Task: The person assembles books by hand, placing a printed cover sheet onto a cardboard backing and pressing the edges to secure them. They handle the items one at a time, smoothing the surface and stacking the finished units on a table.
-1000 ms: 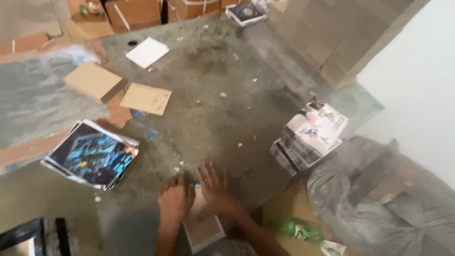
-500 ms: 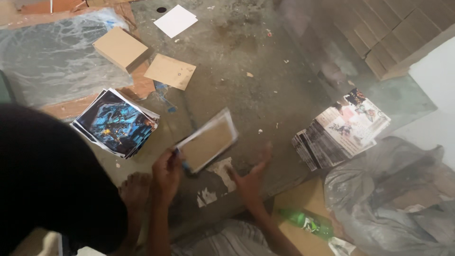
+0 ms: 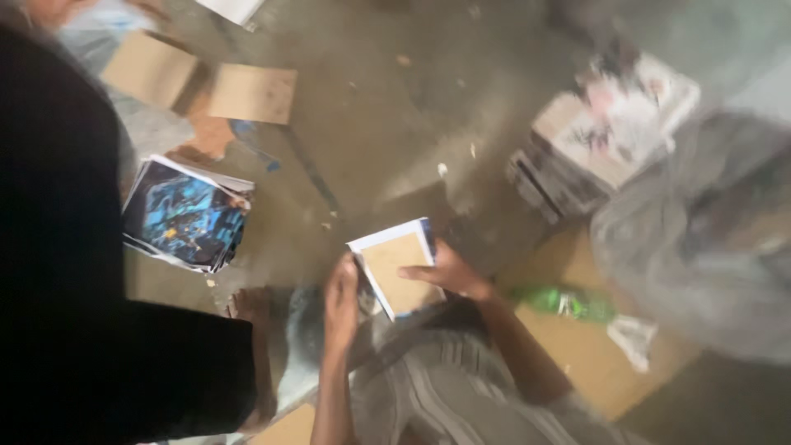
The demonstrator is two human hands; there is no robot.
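A flat brown cardboard panel with a white paper border, matt on its face, sits at the centre of the frame. At centre left, a stack of printed sheets looks glossy, blue and black. At upper left lie two plain matt cardboard pieces. At upper right, a pile of printed paper booklets shows a slight sheen. The concrete floor is rough and dusty. At right, grey crumpled plastic sheeting looks dull; beside it, a green plastic wrapper shines.

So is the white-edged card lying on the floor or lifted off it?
Lifted. The card is tilted above the floor, gripped by the left hand and right hand at opposite edges.
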